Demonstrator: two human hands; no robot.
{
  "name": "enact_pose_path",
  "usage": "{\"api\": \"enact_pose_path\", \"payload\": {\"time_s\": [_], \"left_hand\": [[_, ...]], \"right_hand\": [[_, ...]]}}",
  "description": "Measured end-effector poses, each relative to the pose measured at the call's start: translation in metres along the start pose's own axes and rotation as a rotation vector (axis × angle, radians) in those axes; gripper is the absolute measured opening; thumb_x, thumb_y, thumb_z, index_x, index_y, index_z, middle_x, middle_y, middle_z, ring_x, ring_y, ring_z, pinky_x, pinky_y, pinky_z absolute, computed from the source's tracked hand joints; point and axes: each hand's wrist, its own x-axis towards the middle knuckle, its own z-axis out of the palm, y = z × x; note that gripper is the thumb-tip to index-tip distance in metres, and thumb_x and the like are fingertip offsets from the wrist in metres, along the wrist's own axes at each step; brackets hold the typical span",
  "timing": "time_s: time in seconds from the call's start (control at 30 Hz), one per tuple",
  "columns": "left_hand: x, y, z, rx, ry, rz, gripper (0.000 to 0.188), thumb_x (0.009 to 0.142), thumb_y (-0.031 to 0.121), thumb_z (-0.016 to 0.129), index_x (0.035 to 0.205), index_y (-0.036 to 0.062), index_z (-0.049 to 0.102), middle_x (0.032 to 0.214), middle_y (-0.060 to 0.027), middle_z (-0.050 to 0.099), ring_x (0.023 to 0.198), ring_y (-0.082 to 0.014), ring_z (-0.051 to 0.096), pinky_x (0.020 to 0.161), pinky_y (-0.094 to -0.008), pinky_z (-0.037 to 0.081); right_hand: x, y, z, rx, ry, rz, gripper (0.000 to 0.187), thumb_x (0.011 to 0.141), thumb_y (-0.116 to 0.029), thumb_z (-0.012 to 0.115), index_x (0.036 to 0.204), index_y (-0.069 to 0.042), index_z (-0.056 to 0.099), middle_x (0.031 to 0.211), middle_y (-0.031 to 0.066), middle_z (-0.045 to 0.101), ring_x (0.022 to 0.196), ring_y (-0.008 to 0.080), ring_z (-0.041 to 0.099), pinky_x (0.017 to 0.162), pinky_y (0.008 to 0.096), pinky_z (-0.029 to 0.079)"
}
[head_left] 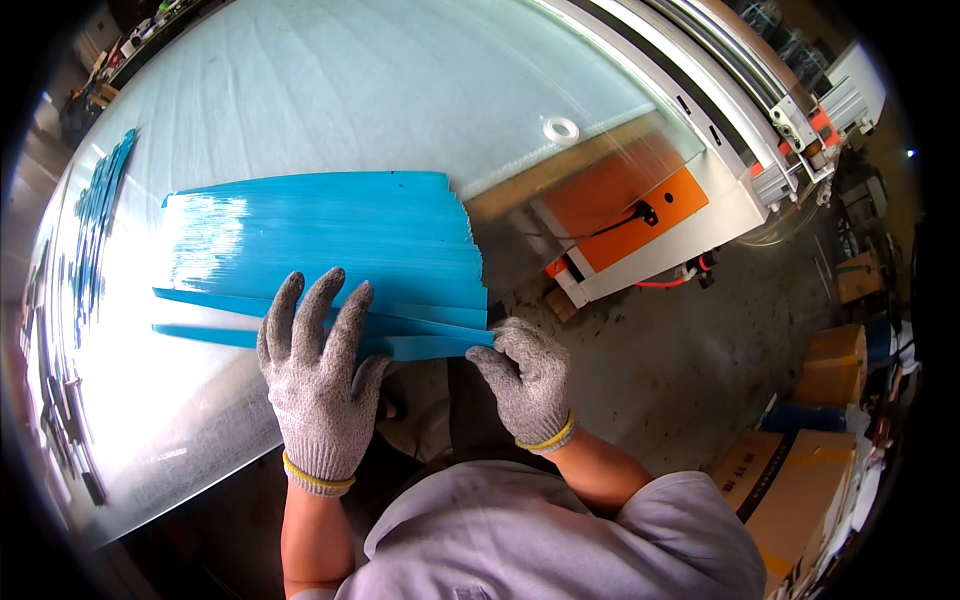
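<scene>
A wide layer of glossy blue strips lies side by side on the glass-like tabletop in front of me. Two strips at its near edge are angled apart from the rest. My left hand, in a grey knit glove with a yellow cuff, rests over these near strips with its fingers stretched and spread. In a matching glove, my right hand pinches the right end of the nearest blue strip between thumb and fingers, just past the table's edge. Part of that strip is hidden under my left hand.
More narrow blue strips and dark strips lie along the table's left side. A white tape roll sits on the tabletop near an orange panel. A rail machine runs along the right. Cardboard boxes stand on the floor.
</scene>
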Motion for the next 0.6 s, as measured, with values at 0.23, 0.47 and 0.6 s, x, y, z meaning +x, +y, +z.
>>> {"api": "enact_pose_path", "payload": {"time_s": [0.23, 0.47, 0.6], "left_hand": [[0.0019, -0.0014, -0.0002, -0.063, 0.01, 0.037, 0.043, 0.07, 0.016, 0.083, 0.111, 0.0162, 0.072, 0.14, -0.0081, 0.057, 0.14, -0.0399, 0.042, 0.114, -0.0579, 0.033], [0.0006, -0.0012, 0.0006, -0.106, 0.029, 0.054, 0.028, 0.069, 0.014, 0.082, 0.095, 0.0153, 0.074, 0.129, -0.0063, 0.064, 0.136, -0.0375, 0.047, 0.113, -0.0571, 0.034], [0.0019, -0.0024, 0.0014, -0.129, 0.026, 0.077, 0.025, 0.069, 0.013, 0.082, 0.093, 0.0143, 0.074, 0.121, -0.0065, 0.067, 0.131, -0.0367, 0.053, 0.113, -0.0571, 0.035]], "right_hand": [[-0.007, 0.0031, 0.0002, 0.015, -0.007, -0.007, 0.018, 0.079, -0.003, 0.081, 0.087, 0.002, 0.066, 0.088, 0.0165, 0.068, 0.079, 0.0361, 0.065, 0.07, 0.041, 0.053], [-0.0084, 0.0004, -0.0019, -0.002, -0.015, -0.017, 0.02, 0.078, -0.004, 0.083, 0.088, 0.0, 0.067, 0.088, 0.0162, 0.068, 0.079, 0.0363, 0.065, 0.07, 0.0409, 0.053], [-0.0104, 0.0017, -0.0052, 0.106, -0.015, 0.057, 0.015, 0.086, -0.008, 0.077, 0.089, 0.001, 0.066, 0.082, 0.0123, 0.066, 0.073, 0.026, 0.063, 0.068, 0.0363, 0.051]]}}
